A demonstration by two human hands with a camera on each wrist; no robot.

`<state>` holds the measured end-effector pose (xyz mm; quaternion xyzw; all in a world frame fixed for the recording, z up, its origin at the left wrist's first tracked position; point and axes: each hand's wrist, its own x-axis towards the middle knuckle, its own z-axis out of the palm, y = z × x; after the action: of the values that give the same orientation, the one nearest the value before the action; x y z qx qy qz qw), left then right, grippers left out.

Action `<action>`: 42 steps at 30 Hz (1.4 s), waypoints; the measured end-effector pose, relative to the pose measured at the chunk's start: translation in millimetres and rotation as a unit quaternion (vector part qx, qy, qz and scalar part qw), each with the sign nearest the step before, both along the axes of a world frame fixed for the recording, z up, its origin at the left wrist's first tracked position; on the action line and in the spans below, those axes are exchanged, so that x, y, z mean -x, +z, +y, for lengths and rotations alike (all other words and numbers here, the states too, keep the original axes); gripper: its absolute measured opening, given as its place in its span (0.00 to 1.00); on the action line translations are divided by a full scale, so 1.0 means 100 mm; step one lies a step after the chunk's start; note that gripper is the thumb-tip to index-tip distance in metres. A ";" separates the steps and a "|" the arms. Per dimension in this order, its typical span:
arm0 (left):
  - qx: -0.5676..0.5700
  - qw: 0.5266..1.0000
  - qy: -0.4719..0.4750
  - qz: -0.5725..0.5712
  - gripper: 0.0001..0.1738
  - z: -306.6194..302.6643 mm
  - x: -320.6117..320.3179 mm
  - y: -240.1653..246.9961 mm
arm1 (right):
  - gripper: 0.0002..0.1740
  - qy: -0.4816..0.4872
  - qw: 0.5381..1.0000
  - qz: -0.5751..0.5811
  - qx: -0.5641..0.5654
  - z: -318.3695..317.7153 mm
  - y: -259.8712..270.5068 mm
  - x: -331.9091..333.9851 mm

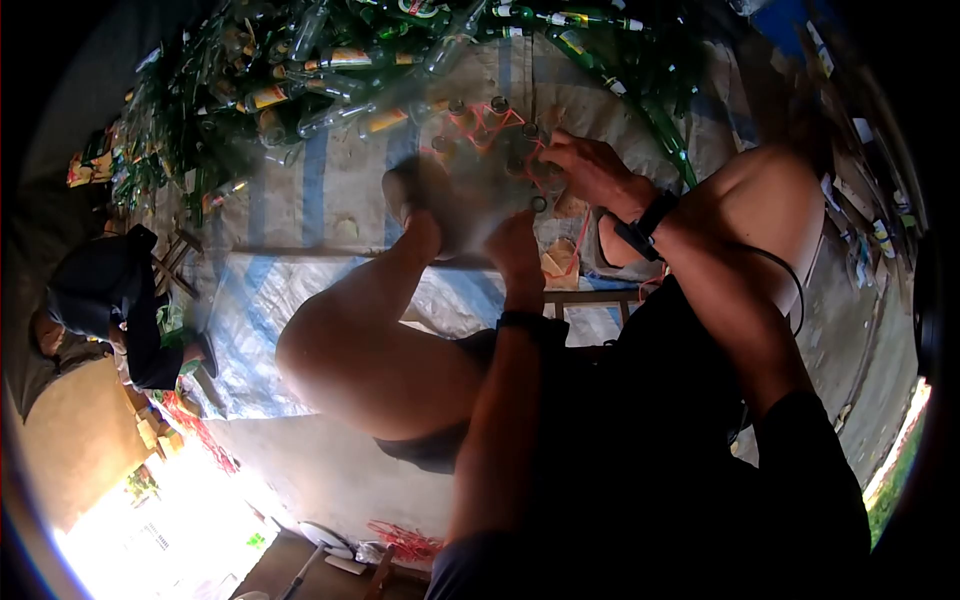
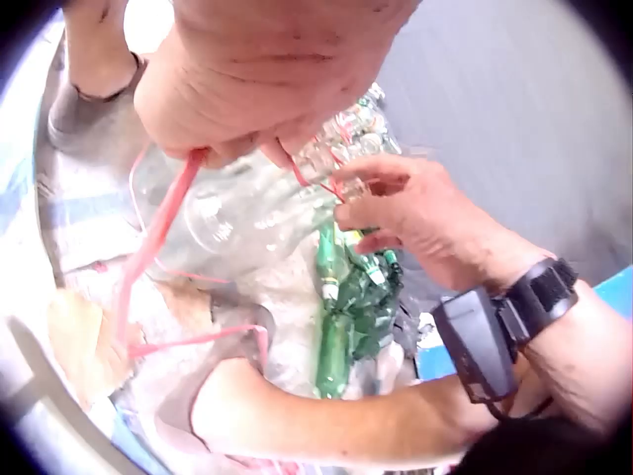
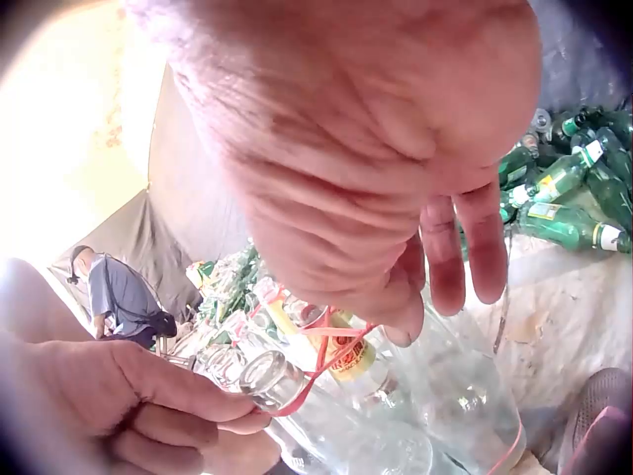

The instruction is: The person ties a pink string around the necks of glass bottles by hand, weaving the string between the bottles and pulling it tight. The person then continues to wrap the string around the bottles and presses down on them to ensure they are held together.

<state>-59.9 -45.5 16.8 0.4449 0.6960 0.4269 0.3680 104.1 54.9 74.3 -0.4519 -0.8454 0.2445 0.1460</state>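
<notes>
Clear glass bottles (image 2: 232,223) stand bunched between the feet, with red plastic strap (image 2: 158,236) around and between them. My left hand (image 1: 515,245) is on the near side of the bunch; in the right wrist view, this left hand (image 3: 148,406) pinches the red strap (image 3: 315,374) beside a bottle mouth (image 3: 272,379). Across from it, my right hand (image 1: 600,178) holds the strap at the bottle necks. Seen close, the right hand (image 3: 386,148) has thumb and forefinger together on the strap, while two other fingers hang straighter.
A large pile of green and clear bottles (image 1: 350,65) lies beyond the feet on a striped sheet (image 1: 285,190). Brown paper pieces (image 1: 562,262) lie near the right foot. Another person (image 1: 100,290) sits at the left beside a wooden stool (image 1: 178,265).
</notes>
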 end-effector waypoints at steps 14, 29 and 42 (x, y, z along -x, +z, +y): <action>-0.076 0.995 -0.019 -0.066 0.13 -0.18 0.12 -0.23 | 0.21 -0.053 0.997 0.052 0.003 -0.14 -0.05 -0.01; -0.019 0.993 0.051 -0.104 0.09 -0.07 0.21 -0.31 | 0.22 0.062 0.997 0.027 -0.029 -0.16 0.09 0.33; 0.037 0.996 0.079 0.024 0.12 0.01 0.23 -0.37 | 0.26 0.181 0.969 -0.143 0.089 -0.05 -0.03 0.56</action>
<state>-82.9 -44.8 -19.7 0.3845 0.7531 0.4180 0.3321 47.6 49.6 71.7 -0.3328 -0.9001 0.2740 -0.0634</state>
